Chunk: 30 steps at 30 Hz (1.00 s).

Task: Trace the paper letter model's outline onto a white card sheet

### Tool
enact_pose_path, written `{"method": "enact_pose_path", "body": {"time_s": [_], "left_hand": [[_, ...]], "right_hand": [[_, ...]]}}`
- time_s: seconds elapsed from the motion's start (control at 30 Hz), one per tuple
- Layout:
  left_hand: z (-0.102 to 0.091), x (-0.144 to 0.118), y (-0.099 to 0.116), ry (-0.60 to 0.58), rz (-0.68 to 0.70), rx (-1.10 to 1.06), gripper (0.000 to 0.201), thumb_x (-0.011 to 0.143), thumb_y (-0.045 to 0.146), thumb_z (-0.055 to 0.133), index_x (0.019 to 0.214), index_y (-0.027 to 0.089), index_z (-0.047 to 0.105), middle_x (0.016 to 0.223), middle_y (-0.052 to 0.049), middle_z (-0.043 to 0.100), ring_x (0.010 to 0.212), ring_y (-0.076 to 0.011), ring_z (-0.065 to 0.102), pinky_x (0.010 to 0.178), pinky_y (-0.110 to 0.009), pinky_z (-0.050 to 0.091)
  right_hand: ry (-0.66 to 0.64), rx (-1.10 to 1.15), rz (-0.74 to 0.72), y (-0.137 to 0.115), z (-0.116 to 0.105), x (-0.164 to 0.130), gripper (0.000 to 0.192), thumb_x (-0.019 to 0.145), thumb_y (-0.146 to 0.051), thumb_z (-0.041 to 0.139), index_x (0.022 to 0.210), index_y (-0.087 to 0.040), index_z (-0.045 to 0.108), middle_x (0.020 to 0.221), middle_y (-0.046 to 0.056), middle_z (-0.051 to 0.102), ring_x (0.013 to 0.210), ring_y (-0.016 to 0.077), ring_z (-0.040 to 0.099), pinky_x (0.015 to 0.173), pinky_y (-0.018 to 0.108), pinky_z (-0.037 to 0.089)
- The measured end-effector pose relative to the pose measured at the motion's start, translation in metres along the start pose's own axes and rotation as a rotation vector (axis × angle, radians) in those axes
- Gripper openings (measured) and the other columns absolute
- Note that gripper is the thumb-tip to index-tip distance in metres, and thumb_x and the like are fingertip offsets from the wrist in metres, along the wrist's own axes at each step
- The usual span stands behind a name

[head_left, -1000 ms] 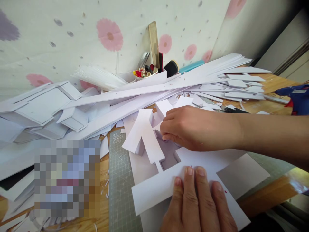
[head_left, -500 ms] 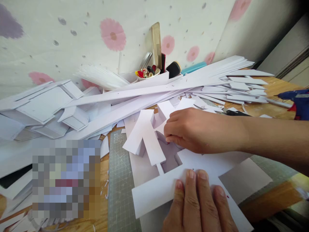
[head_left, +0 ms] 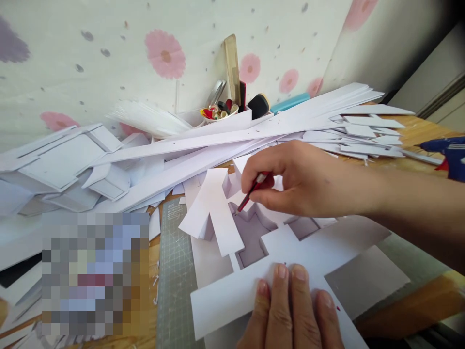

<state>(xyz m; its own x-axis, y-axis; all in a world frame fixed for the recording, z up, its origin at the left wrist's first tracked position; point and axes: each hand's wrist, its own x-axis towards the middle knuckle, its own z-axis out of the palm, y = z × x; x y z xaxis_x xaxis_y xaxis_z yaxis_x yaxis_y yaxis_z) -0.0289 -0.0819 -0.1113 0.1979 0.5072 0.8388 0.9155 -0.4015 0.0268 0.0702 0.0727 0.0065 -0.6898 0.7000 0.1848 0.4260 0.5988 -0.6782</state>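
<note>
Foamboard first: the white cut-out foam sheet (head_left: 312, 252) lies flat on the green cutting mat (head_left: 176, 271), light, stiff, easily dented; your left hand (head_left: 290, 310) presses it, fingers flat. Your right hand (head_left: 301, 182) pinches the thin red pencil (head_left: 250, 195), tip pointing down-left into the cut-out.

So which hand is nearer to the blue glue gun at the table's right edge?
The right hand: it holds a red pencil, level with the glue gun. The left hand presses the white sheet, nearer the camera.
</note>
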Motion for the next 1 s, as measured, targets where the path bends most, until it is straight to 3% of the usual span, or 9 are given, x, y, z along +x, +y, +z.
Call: {"method": "enact_pose_path", "body": {"time_s": [0.1,0.2,0.33,0.47,0.63,0.83,1.0], "left_hand": [[-0.011,0.01,-0.017,-0.172,0.302,-0.017,0.012,0.082,0.017,0.058,0.094,0.017,0.063,0.092,-0.003,0.073,0.082,-0.0225,0.07,0.062,-0.028,0.061],[-0.017,0.015,-0.028,-0.175,0.433,-0.009,0.015,0.083,0.022,0.06,0.097,0.017,0.064,0.091,-0.002,0.073,0.082,-0.0216,0.07,0.058,-0.027,0.061],[-0.012,0.009,-0.028,-0.103,0.42,0.026,0.016,0.082,0.026,0.062,0.095,0.017,0.066,0.09,-0.002,0.073,0.082,-0.0212,0.07,0.059,-0.027,0.061],[-0.004,-0.003,-0.02,-0.076,0.354,0.015,0.019,0.083,0.03,0.061,0.091,0.015,0.069,0.092,-0.006,0.073,0.078,-0.0209,0.071,0.053,-0.023,0.059],[0.0,-0.009,-0.016,0.004,0.339,0.048,0.018,0.08,0.027,0.065,0.093,0.017,0.069,0.091,-0.003,0.073,0.077,-0.0205,0.071,0.053,-0.023,0.059],[-0.001,-0.006,-0.015,-0.041,0.293,0.108,0.021,0.084,0.028,0.059,0.09,0.012,0.071,0.075,-0.005,0.073,0.058,-0.0162,0.068,0.052,-0.017,0.056],[-0.003,-0.006,-0.016,-0.052,0.308,0.129,0.021,0.086,0.028,0.057,0.092,0.013,0.07,0.079,-0.005,0.073,0.059,-0.0144,0.068,0.054,-0.016,0.055]], "right_hand": [[0.034,0.129,-0.004,-0.003,-0.002,-0.003,0.015,0.072,-0.005,0.06,0.078,-0.018,0.063,0.073,-0.001,0.065,0.064,0.0121,0.057,0.056,0.023,0.046],[0.008,0.222,-0.002,-0.01,0.001,-0.003,0.009,0.079,-0.012,0.059,0.079,-0.02,0.06,0.071,-0.001,0.064,0.06,0.0119,0.056,0.052,0.023,0.044],[-0.077,0.224,-0.037,-0.023,0.012,0.008,0.012,0.089,-0.024,0.053,0.081,-0.019,0.061,0.075,0.001,0.065,0.067,0.0135,0.059,0.056,0.024,0.045],[-0.171,0.136,-0.098,-0.031,0.03,0.03,0.02,0.088,-0.029,0.057,0.072,-0.017,0.059,0.066,-0.001,0.06,0.061,0.0106,0.053,0.055,0.023,0.042],[-0.235,0.096,-0.149,-0.039,0.046,0.048,0.022,0.09,-0.03,0.054,0.073,-0.016,0.059,0.064,-0.002,0.058,0.058,0.0093,0.049,0.055,0.023,0.04],[-0.487,-0.069,-0.238,-0.042,0.055,0.052,0.018,0.086,-0.023,0.056,0.069,-0.017,0.055,0.064,-0.003,0.058,0.057,0.0088,0.048,0.055,0.024,0.035],[-0.666,-0.242,-0.341,-0.045,0.063,0.056,0.015,0.085,-0.017,0.053,0.07,-0.016,0.055,0.065,0.0,0.055,0.064,0.0124,0.048,0.059,0.027,0.032]]}}
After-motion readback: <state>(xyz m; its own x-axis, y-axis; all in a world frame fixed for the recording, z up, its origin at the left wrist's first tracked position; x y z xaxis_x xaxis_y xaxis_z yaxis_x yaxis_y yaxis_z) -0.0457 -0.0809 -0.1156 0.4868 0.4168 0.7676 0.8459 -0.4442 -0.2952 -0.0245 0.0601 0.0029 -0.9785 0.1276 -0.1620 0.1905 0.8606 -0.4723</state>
